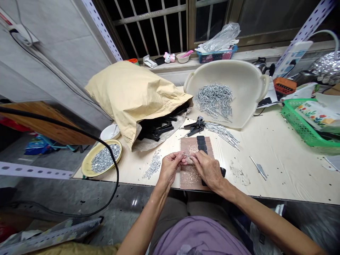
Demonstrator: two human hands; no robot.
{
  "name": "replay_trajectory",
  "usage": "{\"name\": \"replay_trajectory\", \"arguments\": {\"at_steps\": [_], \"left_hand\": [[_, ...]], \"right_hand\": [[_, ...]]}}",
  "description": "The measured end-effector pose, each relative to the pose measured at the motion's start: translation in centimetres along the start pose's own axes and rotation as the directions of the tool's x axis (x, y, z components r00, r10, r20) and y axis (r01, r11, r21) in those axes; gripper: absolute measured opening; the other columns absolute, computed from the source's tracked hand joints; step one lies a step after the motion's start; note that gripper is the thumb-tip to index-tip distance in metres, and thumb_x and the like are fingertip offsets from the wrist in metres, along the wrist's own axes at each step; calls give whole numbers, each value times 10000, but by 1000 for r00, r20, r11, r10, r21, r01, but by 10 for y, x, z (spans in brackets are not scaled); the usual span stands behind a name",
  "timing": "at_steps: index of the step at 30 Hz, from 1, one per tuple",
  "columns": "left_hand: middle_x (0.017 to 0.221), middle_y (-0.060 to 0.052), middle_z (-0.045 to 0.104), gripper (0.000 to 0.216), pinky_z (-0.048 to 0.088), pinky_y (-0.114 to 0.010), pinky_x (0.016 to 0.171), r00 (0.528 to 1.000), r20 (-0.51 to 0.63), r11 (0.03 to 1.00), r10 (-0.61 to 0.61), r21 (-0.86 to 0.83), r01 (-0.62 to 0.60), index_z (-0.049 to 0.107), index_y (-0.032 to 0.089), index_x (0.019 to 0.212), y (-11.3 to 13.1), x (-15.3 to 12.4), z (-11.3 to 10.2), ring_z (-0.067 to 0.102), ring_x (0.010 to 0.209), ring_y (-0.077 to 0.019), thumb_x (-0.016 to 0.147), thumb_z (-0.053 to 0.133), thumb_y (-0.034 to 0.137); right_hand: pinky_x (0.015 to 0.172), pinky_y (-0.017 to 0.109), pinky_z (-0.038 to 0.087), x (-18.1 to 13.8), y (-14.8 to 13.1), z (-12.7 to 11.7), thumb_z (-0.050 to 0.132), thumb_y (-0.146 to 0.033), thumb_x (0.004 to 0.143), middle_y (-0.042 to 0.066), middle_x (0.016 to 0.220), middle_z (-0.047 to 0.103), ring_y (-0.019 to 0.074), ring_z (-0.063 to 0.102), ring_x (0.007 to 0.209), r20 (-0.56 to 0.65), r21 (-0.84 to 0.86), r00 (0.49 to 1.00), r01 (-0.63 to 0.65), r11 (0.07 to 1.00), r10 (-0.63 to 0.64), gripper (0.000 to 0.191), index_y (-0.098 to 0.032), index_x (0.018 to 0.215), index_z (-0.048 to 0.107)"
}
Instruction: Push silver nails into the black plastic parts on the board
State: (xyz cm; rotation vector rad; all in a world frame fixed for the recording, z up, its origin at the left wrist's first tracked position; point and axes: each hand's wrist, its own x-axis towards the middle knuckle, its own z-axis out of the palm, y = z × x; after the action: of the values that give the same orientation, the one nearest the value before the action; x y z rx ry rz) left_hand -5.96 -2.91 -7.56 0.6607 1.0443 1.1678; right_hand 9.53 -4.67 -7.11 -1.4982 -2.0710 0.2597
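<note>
At the front edge of the desk [289, 166], over a brown board [186, 143], the left hand [171, 164] and right hand [208, 168] pinch a metal pin [187, 155].

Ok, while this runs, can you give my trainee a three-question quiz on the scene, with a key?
1. True or false: the left hand is reaching into the paper sack.
2. What colour is the mesh basket on the table's right side? a) yellow b) green c) red
3. What lies heaped in the large pale basin?

Key:
1. False; it and the right hand hold a thin piece too small to identify.
2. b
3. Thin metal rods.
</note>
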Motion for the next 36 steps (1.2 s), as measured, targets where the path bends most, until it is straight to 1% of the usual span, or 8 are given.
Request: {"name": "replay_trajectory", "arguments": {"at_steps": [7, 13, 16, 18, 20, 26, 32, 36], "left_hand": [[696, -29, 661, 298, 511, -208, 612, 999, 19, 999, 33, 10, -33, 697, 93, 819, -2, 1, -1, 577, 571, -67, 632, 784, 308], [657, -24, 654, 287, 506, -209, 610, 999, 41, 998, 23, 60, -25, 698, 98, 817, 1, 0, -2, 584, 559, -75, 646, 773, 316], [646, -21, 650, 285, 504, -211, 608, 999, 43, 998, 22, 63, -25, 697, 99, 811, 2, 0, -2, 581, 556, -76, 643, 775, 316], [645, -19, 647, 288, 501, -209, 604, 999, 41, 998, 25, 64, -27, 698, 99, 810, 1, 0, -1, 579, 555, -76, 637, 778, 316], [654, -19, 649, 289, 500, -208, 604, 999, 39, 998, 31, 62, -33, 700, 100, 807, 0, 0, -1, 576, 557, -74, 634, 780, 317], [691, -33, 657, 317, 490, -205, 606, 999, 44, 993, 3, 114, -8, 704, 104, 848, -5, -1, 2, 584, 592, -84, 652, 766, 345], [662, 8, 586, 487, 460, -196, 543, 994, 105, 972, -38, 236, 13, 633, 164, 1139, -7, -2, 12, 542, 552, -74, 732, 675, 428], [686, 20, 536, 566, 391, -181, 447, 996, 54, 909, 64, 410, -81, 554, 184, 1247, -14, 1, 13, 461, 501, -65, 751, 646, 440]], "right_hand": [[643, 251, 438, 2, 7, 3, 407, -299, 943, 48, 856, 564, 151, 577, 743, 7, 125, 1000, 21, 992, -22, 221, -205, 948, 606], [706, 269, 433, 6, 9, 0, 495, -314, 902, 38, 824, 600, 159, 572, 779, 10, 382, 1000, -27, 924, 25, 173, -191, 837, 599], [591, 243, 410, 7, 10, -1, 435, -356, 923, 10, 664, 573, 124, 536, 609, 165, 501, 983, -157, 851, 85, 282, -179, 754, 575], [479, 219, 358, 9, 11, 0, 398, -399, 930, -23, 539, 522, 99, 466, 472, 321, 576, 940, -294, 763, 120, 340, -176, 728, 555], [447, 213, 338, 11, 12, 0, 425, -423, 914, -30, 539, 512, 89, 442, 444, 364, 600, 923, -337, 725, 128, 344, -170, 726, 563], [710, 269, 435, 8, 19, -7, 513, -317, 890, 32, 810, 575, 147, 554, 764, 82, 419, 997, -48, 907, 15, 183, -188, 839, 632], [719, 265, 455, 6, 59, -24, 488, -308, 911, 28, 864, 605, 141, 576, 787, 25, 302, 999, 30, 953, -39, 177, -205, 889, 631], [678, 254, 442, 14, 100, -31, 461, -318, 927, 34, 876, 606, 138, 571, 779, 48, 120, 995, 86, 989, -92, 222, -195, 899, 643]]}}
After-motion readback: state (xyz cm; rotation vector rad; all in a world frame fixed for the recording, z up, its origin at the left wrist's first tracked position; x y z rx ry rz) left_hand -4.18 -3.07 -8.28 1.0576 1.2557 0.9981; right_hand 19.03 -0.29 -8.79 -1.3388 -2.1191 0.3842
